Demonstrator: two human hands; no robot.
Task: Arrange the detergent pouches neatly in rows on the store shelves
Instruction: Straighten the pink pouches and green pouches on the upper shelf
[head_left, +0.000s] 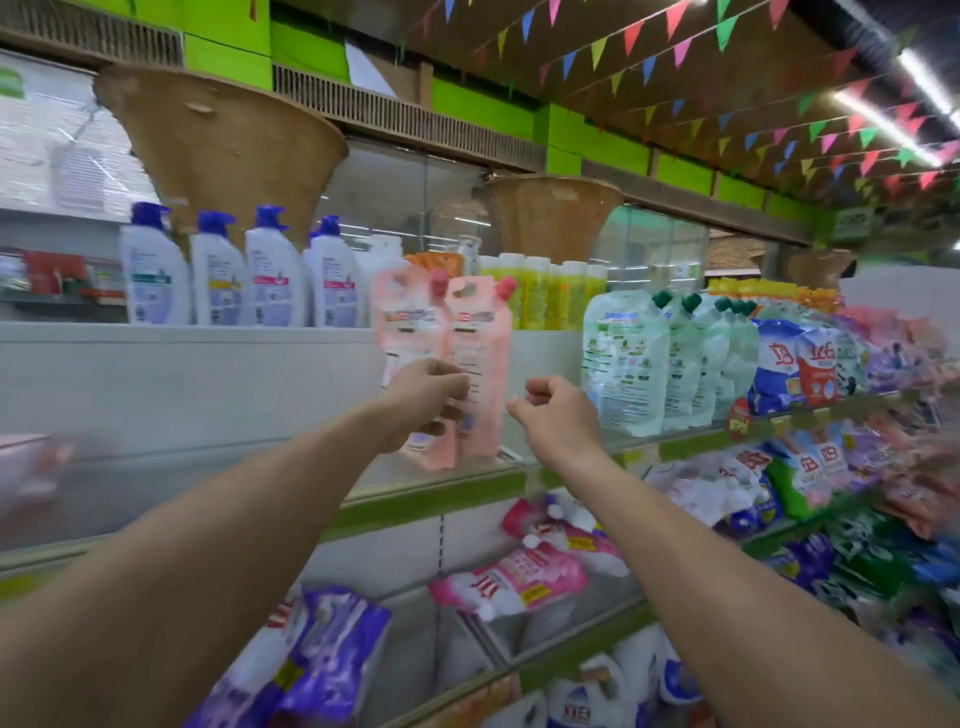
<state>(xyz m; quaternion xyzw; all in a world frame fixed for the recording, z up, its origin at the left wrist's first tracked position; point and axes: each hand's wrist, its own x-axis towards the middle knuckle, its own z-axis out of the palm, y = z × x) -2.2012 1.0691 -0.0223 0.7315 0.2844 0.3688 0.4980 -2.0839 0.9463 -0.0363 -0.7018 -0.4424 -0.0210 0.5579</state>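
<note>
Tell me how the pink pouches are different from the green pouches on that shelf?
The pink pouches have pink caps, and the green pouches have dark green caps. Only two pink pouches show, while the green pouches stand several in a row. The left hand holds the pink pouches; no hand touches the green pouches, and the right hand is curled and empty. Both kinds stand upright on the same shelf.

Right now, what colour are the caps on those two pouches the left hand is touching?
Pinkish red caps on pale pink pouches, seen in the head view.
</note>
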